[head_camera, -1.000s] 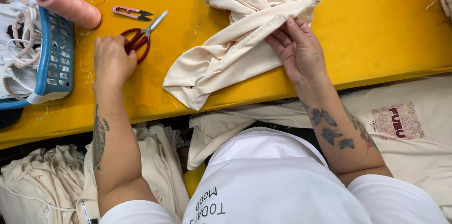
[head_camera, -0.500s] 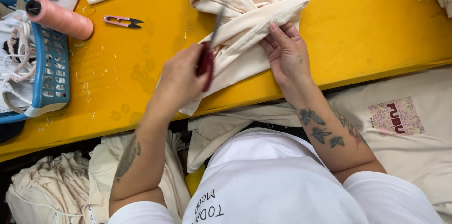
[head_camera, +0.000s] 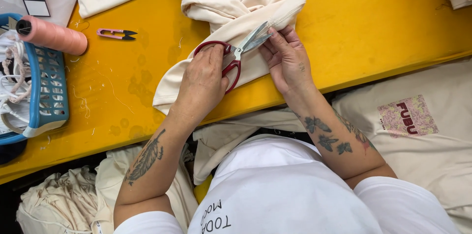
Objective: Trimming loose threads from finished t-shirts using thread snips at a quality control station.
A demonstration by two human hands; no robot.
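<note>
**Scissors at cream garment, yellow table**

Head view: left hand (head_camera: 204,84) clenched through the red handles of the steel-bladed scissors (head_camera: 235,53), blades parted at a fold of the cream cotton garment (head_camera: 231,27) lying on the yellow tabletop (head_camera: 373,22). Right hand (head_camera: 287,59) pinches that fold taut just beside the blade tips. Judgement: keep fabric tensioned, fingertips off the blade line, snip thread only. Pink thread snips (head_camera: 115,33) and pink thread cone (head_camera: 51,36) lie well apart, left.
</note>
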